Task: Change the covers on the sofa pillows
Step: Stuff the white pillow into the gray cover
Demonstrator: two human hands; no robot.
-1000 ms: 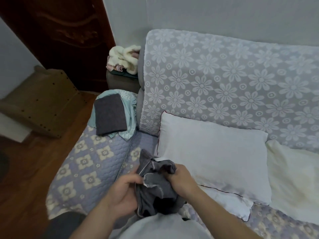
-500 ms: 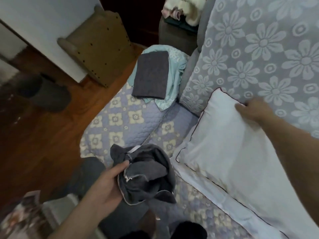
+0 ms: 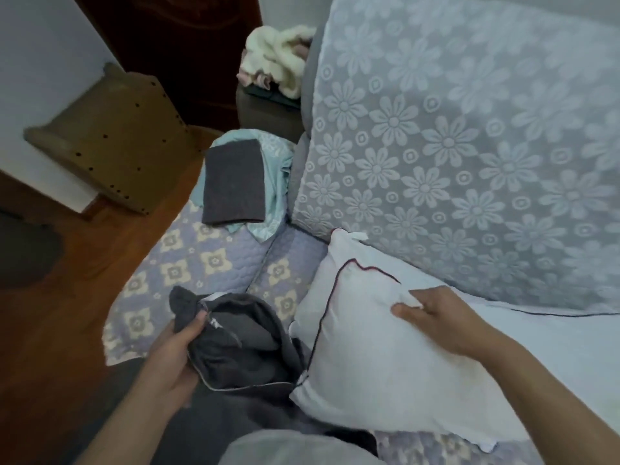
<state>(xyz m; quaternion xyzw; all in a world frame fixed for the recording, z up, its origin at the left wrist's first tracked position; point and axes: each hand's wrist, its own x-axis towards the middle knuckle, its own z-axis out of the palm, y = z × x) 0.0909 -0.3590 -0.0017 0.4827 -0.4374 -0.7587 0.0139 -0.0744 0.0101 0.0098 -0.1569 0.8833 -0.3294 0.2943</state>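
Head view: left hand (image 3: 171,360) clutched bunched grey cover (image 3: 241,344); right hand (image 3: 436,317) pinched white pillow (image 3: 379,357). Pillow not yet in cover; folded grey cover (image 3: 233,182) waited.

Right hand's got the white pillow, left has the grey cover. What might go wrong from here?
1. The right hand only pinches the white pillow at its top face; it may slip when pulled.
2. The left hand holds the dark grey cover bunched, its opening unclear; one-handed stuffing could snag.
3. The pillow's lower corner hangs off the seat edge and may slide down.
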